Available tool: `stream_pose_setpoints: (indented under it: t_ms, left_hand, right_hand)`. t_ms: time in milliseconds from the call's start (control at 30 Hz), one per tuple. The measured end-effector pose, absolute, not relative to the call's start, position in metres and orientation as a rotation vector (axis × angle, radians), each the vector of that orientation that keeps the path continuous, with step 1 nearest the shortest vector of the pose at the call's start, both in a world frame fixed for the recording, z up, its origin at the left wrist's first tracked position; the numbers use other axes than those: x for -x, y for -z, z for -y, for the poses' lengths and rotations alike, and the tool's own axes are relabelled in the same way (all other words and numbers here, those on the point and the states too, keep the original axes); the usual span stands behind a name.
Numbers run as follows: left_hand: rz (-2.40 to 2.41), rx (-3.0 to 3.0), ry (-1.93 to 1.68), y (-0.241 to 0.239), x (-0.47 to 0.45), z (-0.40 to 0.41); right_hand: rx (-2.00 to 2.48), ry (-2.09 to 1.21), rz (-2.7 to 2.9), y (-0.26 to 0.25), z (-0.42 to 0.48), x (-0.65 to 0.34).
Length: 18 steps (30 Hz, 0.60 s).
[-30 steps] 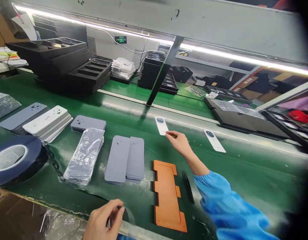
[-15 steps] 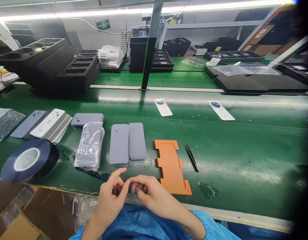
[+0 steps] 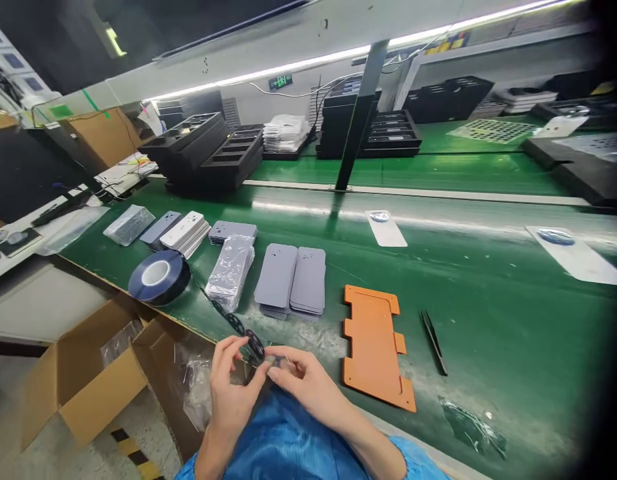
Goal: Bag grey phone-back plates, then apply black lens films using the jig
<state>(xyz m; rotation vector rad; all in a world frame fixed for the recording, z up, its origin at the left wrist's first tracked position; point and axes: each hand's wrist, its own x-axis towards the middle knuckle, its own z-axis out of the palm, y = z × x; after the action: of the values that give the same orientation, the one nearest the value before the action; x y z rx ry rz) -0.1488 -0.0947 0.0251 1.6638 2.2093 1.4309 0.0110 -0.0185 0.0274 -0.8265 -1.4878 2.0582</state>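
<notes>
My left hand [image 3: 231, 393] and my right hand [image 3: 303, 383] meet at the near edge of the green belt [image 3: 488, 313]. Their fingertips pinch a small dark round piece [image 3: 255, 347] on a strip of similar dark pieces [image 3: 228, 319] that trails along the belt edge. Just beyond my hands lie two stacks of grey flat plates [image 3: 292, 280]. An orange jig plate [image 3: 375, 347] lies to the right of my hands, with black tweezers [image 3: 434, 333] beside it.
A blue tape roll [image 3: 158, 277], a bagged stack [image 3: 231, 270] and more grey and white plate stacks [image 3: 185, 231] lie to the left. Two white cards [image 3: 387, 229] rest farther out. Black foam trays [image 3: 208, 150] stand behind. An open cardboard box [image 3: 91, 373] sits below the belt edge.
My right hand came back from the white card on the belt and joined my left hand at the near edge. My view has since swung left, showing the box.
</notes>
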Motion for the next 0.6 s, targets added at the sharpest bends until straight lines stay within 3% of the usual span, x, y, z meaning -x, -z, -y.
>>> stream_pose_setpoints:
  t_ms: [233,400,500,600]
  left_hand:
    - [-2.036,-1.553,-1.385,-0.025,0.141,0.087]
    - [-1.903,-1.025,-1.599,-0.032,0.156,0.08]
    - [-1.725,-0.667,-1.78,-0.048,0.157,0.073]
    - [-1.543,-0.616,-1.703,-0.064,0.149,0.064]
  right_hand:
    - [0.765,-2.127,1.466,-0.024,0.014,-0.023]
    - [0.791,-2.258,1.301,-0.026,0.005,-0.026]
    - [0.916,-2.14,1.428,-0.03,0.004,-0.035]
    - [1.032,-1.989,1.707,-0.039,0.004,-0.053]
